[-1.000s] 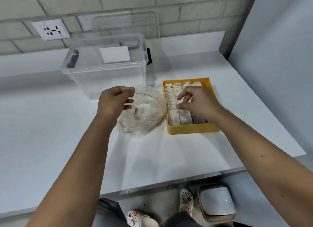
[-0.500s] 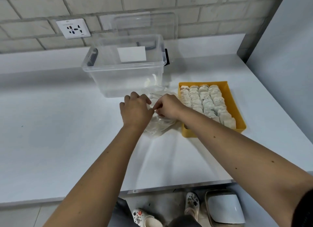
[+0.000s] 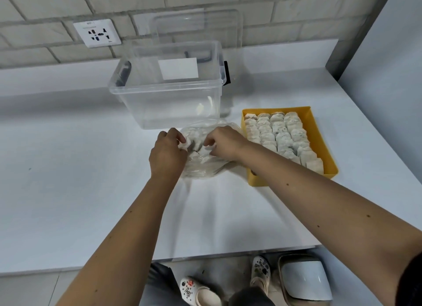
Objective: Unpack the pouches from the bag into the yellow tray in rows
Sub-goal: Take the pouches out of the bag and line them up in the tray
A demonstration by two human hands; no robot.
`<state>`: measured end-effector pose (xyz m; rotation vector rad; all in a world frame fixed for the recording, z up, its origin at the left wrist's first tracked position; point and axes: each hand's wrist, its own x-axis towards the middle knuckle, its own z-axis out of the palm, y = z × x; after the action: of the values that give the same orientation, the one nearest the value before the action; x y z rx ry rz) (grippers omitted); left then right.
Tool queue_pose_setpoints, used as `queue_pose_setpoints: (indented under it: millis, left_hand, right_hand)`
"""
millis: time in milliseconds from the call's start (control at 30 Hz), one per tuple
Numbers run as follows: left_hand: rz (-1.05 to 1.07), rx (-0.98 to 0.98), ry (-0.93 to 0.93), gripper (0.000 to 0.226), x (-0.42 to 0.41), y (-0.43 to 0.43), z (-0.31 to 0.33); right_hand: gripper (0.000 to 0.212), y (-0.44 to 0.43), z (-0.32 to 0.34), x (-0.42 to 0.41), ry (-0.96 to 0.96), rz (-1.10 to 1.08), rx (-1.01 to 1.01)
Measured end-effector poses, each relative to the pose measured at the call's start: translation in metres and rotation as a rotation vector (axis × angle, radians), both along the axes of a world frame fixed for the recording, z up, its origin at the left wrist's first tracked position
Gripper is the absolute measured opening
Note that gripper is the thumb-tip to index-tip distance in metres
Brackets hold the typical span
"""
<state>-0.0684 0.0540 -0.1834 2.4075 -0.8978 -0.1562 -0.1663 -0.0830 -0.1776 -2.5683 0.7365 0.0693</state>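
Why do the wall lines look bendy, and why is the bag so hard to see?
In the head view, the wide lens curves the lines of the brick wall and the table edge. In the same view the bag is clear plastic with pale shine, so it blends into the white table where the left hand and right hand pinch it. Shadows there are soft.

White table [image 3: 68, 168] carries clear bin [image 3: 173, 104], plastic bag [image 3: 201, 170], yellow tray [image 3: 317, 132]; bag between bin and tray.

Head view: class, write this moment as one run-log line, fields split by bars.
left hand: pinches bag | right hand: pinches bag | bag: on table, left of yellow tray | pouches: rows in tray
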Motion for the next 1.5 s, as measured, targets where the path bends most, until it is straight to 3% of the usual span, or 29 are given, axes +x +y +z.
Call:
queue_pose_setpoints:
  millis: [133,233,367,533,600,700,800,867,933,1000,1133,1300,1500]
  left_hand:
    - [-0.027,-0.039,0.003,0.027,0.001,-0.001,0.0]
    - [-0.051,-0.037,-0.002,0.029,0.002,0.0,0.0]
    - [-0.062,-0.022,0.018,0.029,0.005,0.002,-0.001]
    - [-0.022,0.089,0.003,0.029,0.007,0.002,0.004]
    - [-0.001,0.093,0.005,0.029,0.008,0.002,0.008]
    - [0.038,-0.06,0.052,0.023,0.006,0.001,0.018]
    - [0.05,-0.17,0.259,0.025,-0.005,-0.003,0.033]
    - [0.062,-0.234,0.51,0.037,-0.013,-0.008,0.044]
    - [0.073,-0.293,0.736,0.035,-0.018,-0.011,0.048]
    - [0.099,-0.354,0.814,0.026,-0.017,-0.013,0.045]
    - [0.169,-0.413,0.681,0.018,-0.005,-0.006,0.037]
    - [0.193,-0.411,0.644,0.015,0.004,0.002,0.032]
    - [0.181,-0.475,0.741,0.016,0.011,0.007,0.033]
  right_hand:
    - [0.036,0.008,-0.007,0.016,-0.027,0.039,0.1]
    - [0.045,0.008,-0.017,0.03,0.001,0.005,0.022]
    - [0.024,0.012,-0.021,0.037,-0.021,0.014,-0.122]
    - [0.017,0.008,-0.007,0.026,-0.027,0.055,-0.226]
    - [0.016,0.0,0.007,0.012,-0.106,0.067,-0.16]
    - [0.015,-0.01,0.027,-0.012,-0.308,-0.023,0.024]
    - [0.014,-0.007,0.03,-0.021,-0.504,-0.116,0.099]
    - [0.016,-0.002,0.028,-0.021,-0.606,-0.157,0.14]
    - [0.013,0.003,0.025,-0.019,-0.64,-0.157,0.164]
    - [0.013,0.007,0.023,-0.017,-0.637,-0.139,0.203]
    - [0.038,0.003,0.01,-0.008,-0.459,-0.168,0.234]
    - [0.03,0.01,-0.017,0.023,-0.097,-0.061,0.0]
    - [0.021,0.013,-0.023,0.027,-0.108,-0.053,-0.076]
